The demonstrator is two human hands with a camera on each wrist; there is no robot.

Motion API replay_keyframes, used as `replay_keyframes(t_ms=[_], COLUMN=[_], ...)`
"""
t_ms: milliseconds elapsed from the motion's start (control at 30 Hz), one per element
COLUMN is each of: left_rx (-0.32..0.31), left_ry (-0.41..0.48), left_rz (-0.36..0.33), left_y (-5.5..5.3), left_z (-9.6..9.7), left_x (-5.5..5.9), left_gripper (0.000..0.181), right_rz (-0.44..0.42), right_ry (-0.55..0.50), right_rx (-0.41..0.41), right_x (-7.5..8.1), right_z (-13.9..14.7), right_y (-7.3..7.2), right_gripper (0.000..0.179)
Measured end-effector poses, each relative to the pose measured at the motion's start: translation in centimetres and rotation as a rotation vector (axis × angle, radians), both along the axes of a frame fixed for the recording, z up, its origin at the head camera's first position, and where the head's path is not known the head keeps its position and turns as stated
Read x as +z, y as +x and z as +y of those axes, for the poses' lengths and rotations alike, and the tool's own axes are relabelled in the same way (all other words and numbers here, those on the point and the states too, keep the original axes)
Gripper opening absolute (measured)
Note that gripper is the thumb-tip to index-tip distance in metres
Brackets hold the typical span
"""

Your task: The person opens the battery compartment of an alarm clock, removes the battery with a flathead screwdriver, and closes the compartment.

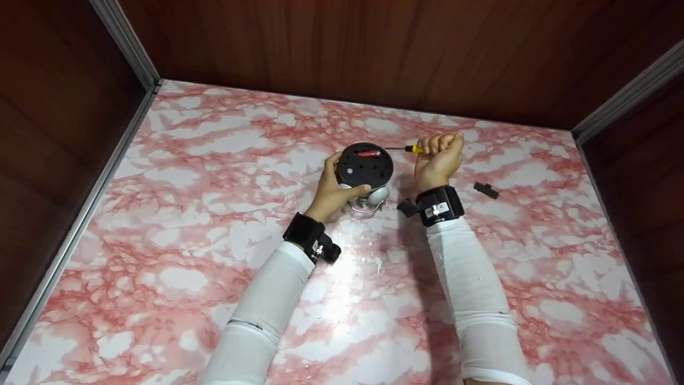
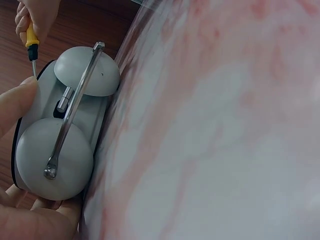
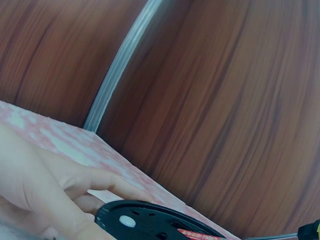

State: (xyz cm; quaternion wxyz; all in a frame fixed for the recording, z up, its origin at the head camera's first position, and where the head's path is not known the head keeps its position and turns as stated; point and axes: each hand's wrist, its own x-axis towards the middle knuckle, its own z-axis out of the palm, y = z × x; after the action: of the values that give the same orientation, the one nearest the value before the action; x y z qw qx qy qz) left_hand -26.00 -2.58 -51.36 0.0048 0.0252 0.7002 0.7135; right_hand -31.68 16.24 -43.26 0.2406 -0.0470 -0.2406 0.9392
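Note:
My left hand (image 1: 332,187) grips a twin-bell alarm clock (image 1: 364,174) by its sides, with the thumb across the lower edge. The clock's round black back faces up, and a red battery (image 1: 368,154) sits in its open slot. Two pale bells (image 2: 55,155), a metal carrying handle (image 2: 75,110) and a small hammer (image 2: 65,99) show in the left wrist view. My right hand (image 1: 439,160) holds a screwdriver (image 1: 413,149) by its yellow and black handle, fingers curled round it. Its thin shaft points left, the tip right at the clock's upper right rim.
A small black cover piece (image 1: 486,190) lies on the red-and-white marbled table (image 1: 181,278), right of my right wrist. Dark wood panels (image 1: 342,53) with metal corner strips stand at the back and both sides.

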Motion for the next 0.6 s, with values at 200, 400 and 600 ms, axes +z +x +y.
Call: replay_keyframes(t_ms=[200,400,600], left_rx=[-0.009,-0.020,-0.017], left_ry=[-0.005,0.000,0.002], left_rz=[-0.002,-0.007,-0.003], left_y=[0.0,0.0,0.1], left_z=[-0.1,-0.2,-0.2], left_x=[-0.1,0.0,0.1], left_gripper=[0.097,0.097,0.097], right_rz=[0.001,0.014,0.044], right_ry=[0.069,0.177,0.242], right_rx=[-0.026,-0.062,-0.092], right_x=[-0.1,-0.4,-0.4], right_z=[0.9,1.7,2.5], right_y=[0.1,0.6,1.0], right_gripper=[0.057,0.056,0.056])
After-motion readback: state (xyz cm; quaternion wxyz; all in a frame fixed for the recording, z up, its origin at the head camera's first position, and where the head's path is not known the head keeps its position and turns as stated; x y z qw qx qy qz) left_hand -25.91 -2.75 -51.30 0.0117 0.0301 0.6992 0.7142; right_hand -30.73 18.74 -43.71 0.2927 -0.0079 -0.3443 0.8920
